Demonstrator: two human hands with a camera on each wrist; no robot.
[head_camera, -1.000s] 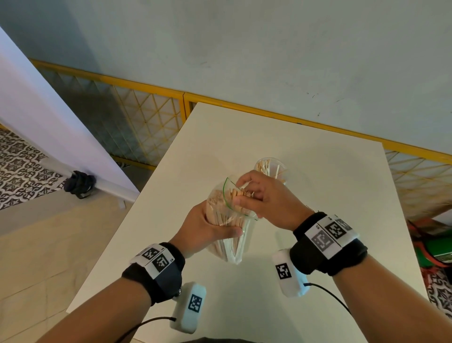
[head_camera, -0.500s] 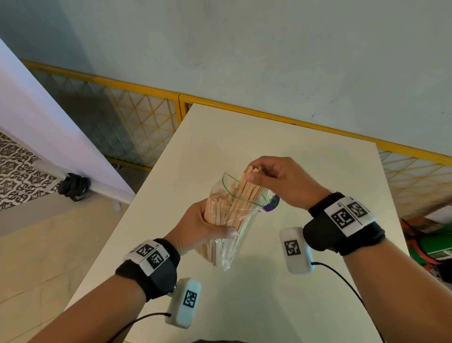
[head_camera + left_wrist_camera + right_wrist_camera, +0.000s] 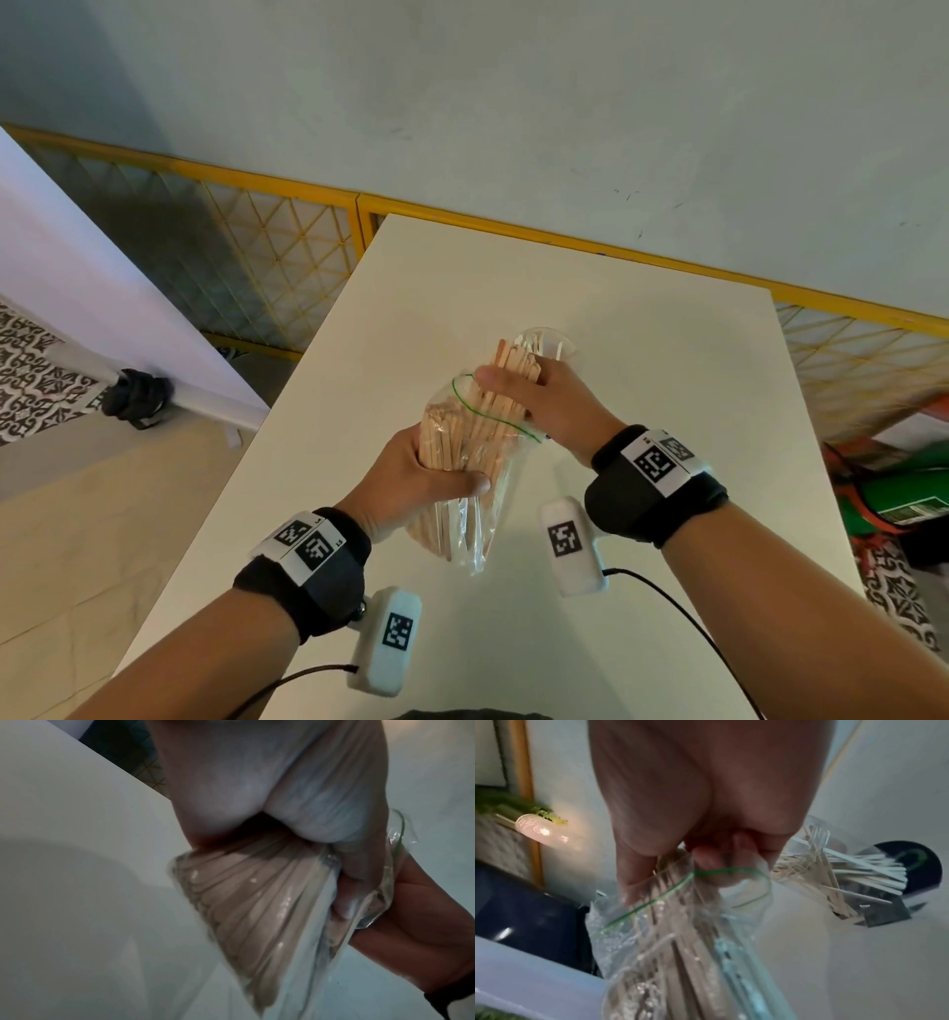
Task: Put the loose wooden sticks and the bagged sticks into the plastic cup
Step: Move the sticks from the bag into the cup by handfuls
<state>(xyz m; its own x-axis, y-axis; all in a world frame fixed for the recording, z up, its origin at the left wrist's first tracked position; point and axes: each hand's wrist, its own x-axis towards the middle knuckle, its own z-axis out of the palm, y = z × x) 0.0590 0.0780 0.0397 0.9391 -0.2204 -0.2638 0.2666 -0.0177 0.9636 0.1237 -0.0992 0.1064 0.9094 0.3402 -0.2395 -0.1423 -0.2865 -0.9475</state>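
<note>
A clear plastic bag [image 3: 475,529] with a green zip line, packed with flat wooden sticks, is held above the white table [image 3: 642,360]. My left hand [image 3: 411,483] grips the bag around its middle; the left wrist view shows the bag [image 3: 257,902] fanned out under my fingers. My right hand [image 3: 544,401] holds a bundle of sticks [image 3: 508,375] that pokes out of the bag's mouth, seen close as bundle [image 3: 670,886]. The clear plastic cup [image 3: 547,342] stands just behind my right hand with thin sticks in it; in the right wrist view the cup [image 3: 834,866] holds several.
The table's left edge [image 3: 287,421] drops to a tiled floor. A yellow metal fence [image 3: 287,241] runs behind the table below a pale wall. A white panel [image 3: 102,288] leans at the left. Green and red items [image 3: 904,488] lie on the floor at the right.
My right hand has pulled a bundle of sticks up and partly out of the bag, rising toward the cup. The left hand keeps its grip on the bag.
</note>
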